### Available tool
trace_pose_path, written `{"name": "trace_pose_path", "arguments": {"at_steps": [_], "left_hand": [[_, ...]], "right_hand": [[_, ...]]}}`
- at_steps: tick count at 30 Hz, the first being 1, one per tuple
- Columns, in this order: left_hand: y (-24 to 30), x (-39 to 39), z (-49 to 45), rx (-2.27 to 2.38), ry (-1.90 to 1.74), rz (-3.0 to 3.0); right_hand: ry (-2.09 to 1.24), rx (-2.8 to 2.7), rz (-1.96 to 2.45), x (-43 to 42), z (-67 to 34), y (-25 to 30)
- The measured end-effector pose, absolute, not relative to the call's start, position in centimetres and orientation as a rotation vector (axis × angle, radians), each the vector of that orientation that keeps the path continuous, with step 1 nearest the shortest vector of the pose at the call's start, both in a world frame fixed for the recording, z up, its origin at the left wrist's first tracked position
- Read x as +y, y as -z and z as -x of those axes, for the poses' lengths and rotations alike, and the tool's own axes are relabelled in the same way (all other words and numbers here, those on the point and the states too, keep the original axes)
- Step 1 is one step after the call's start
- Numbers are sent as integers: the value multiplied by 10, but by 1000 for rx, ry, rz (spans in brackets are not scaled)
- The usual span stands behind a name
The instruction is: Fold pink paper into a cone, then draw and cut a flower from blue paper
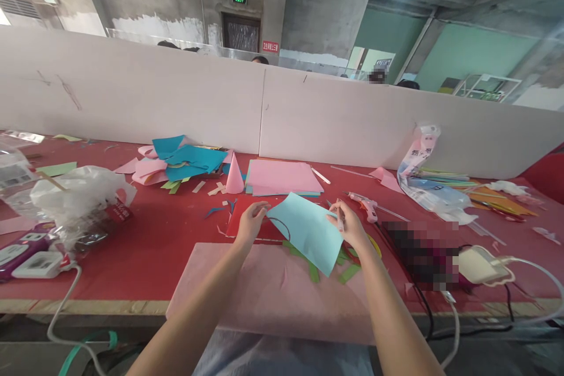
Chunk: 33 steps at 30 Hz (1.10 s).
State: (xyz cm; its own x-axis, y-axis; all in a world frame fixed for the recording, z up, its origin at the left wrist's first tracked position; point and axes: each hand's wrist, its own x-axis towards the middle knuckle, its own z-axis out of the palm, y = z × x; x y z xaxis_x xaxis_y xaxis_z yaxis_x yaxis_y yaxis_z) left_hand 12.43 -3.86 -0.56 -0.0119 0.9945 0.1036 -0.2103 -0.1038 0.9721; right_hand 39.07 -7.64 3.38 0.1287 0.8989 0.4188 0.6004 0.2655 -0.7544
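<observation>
A light blue paper sheet is held up over the red table between both hands. My left hand pinches its left corner with closed fingers. My right hand grips the sheet's right edge, and a thin pale stick or pen seems to lie in the same fingers. Under the sheet lie a red paper and green paper strips. A pink mat covers the near table edge below my arms.
A pink paper stack and a small pink cone lie behind the hands, blue and pink scraps to the left. A glue gun lies right, a plastic bag and power strip left. A white partition backs the table.
</observation>
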Motion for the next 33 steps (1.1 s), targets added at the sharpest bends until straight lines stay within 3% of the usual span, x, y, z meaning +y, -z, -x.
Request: {"name": "trace_pose_path", "arguments": {"at_steps": [13, 24, 30, 33], "left_hand": [[23, -31, -122, 1093, -1296, -1451], [16, -48, -131, 1539, -1071, -2117], [19, -46, -132, 1571, -989, -2141], [19, -46, -132, 1569, -997, -2147]], "right_hand": [[-470, -1571, 1559, -84, -401, -24], [-480, -1591, 1599, -80, -406, -16], [-166, -1488, 1722, -88, -395, -36], [-187, -1453, 1602, -92, -375, -58]]}}
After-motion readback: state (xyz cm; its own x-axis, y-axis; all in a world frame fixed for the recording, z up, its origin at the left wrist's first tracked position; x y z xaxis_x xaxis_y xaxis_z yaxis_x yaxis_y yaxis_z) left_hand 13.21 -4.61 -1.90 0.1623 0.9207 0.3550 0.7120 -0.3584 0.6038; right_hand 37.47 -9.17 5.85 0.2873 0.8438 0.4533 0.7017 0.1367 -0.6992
